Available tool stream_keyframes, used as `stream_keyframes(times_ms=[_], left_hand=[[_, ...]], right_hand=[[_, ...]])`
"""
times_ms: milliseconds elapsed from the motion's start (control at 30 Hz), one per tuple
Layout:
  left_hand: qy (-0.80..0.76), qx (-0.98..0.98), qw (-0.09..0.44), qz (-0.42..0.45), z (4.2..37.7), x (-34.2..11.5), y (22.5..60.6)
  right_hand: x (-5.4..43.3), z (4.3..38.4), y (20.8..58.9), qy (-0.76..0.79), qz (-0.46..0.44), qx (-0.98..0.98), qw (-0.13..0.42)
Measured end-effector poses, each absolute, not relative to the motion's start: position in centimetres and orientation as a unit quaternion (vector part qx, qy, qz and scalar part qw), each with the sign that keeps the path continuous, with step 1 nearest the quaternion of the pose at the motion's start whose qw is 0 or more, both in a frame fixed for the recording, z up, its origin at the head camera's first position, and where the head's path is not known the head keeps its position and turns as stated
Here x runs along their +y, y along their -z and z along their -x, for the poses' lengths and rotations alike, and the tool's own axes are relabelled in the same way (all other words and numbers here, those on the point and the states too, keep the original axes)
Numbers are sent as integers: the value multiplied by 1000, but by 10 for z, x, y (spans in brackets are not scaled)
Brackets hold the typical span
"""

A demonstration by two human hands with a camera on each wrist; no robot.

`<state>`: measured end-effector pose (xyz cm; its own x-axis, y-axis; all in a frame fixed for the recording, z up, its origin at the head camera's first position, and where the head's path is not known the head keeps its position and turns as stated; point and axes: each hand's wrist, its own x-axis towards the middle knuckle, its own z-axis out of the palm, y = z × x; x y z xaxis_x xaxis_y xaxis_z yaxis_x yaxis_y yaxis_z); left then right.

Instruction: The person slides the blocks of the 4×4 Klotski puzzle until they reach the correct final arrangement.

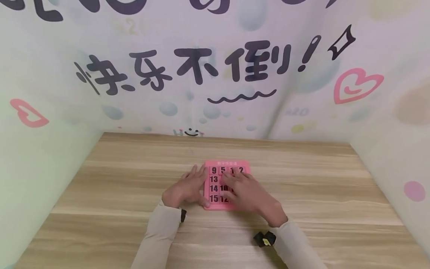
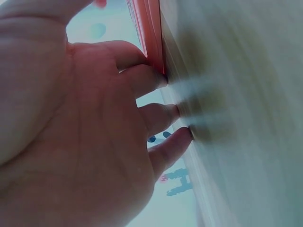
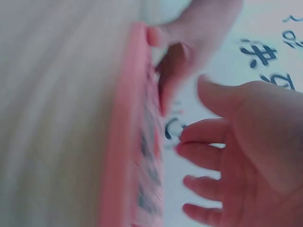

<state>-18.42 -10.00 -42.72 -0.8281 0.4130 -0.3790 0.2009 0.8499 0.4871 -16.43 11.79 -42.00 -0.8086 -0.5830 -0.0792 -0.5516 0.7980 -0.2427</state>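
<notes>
A pink number sliding puzzle (image 1: 213,179) lies flat on the table, its square tiles printed with black numbers. The top row reads 9, 5, 1, 2, and 13, 14 and 15 run down the left column. My left hand (image 1: 188,188) rests along its left side, thumb at the near left corner. In the left wrist view its fingertips (image 2: 186,134) touch the tabletop next to the pink frame (image 2: 150,35). My right hand (image 1: 246,189) is over the tiles with fingers extended, hiding much of the puzzle's right half. The right wrist view shows those fingers (image 3: 203,187) spread beside the tiles.
The wood-grain table (image 1: 134,157) meets a printed cloth backdrop (image 1: 201,112) at the back and on both sides. Both sleeves are pale, with a black strap piece (image 1: 264,239) at the right wrist.
</notes>
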Motion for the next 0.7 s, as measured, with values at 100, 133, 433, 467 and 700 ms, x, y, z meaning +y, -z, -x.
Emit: stream_keyframes(times_ms=[100, 133, 433, 467, 700], left_hand=[[-221, 931, 244, -162, 184, -99, 427], [-221, 931, 244, -161, 184, -99, 427], [-222, 931, 246, -157, 185, -98, 431], [-221, 931, 245, -158, 185, -98, 430], [-221, 932, 243, -156, 185, -99, 429]], right_hand=[[126, 166, 416, 95, 290, 949, 82], [129, 167, 415, 94, 288, 949, 85], [140, 166, 411, 95, 280, 949, 106], [140, 166, 410, 93, 278, 950, 110], [139, 167, 410, 87, 274, 950, 120]])
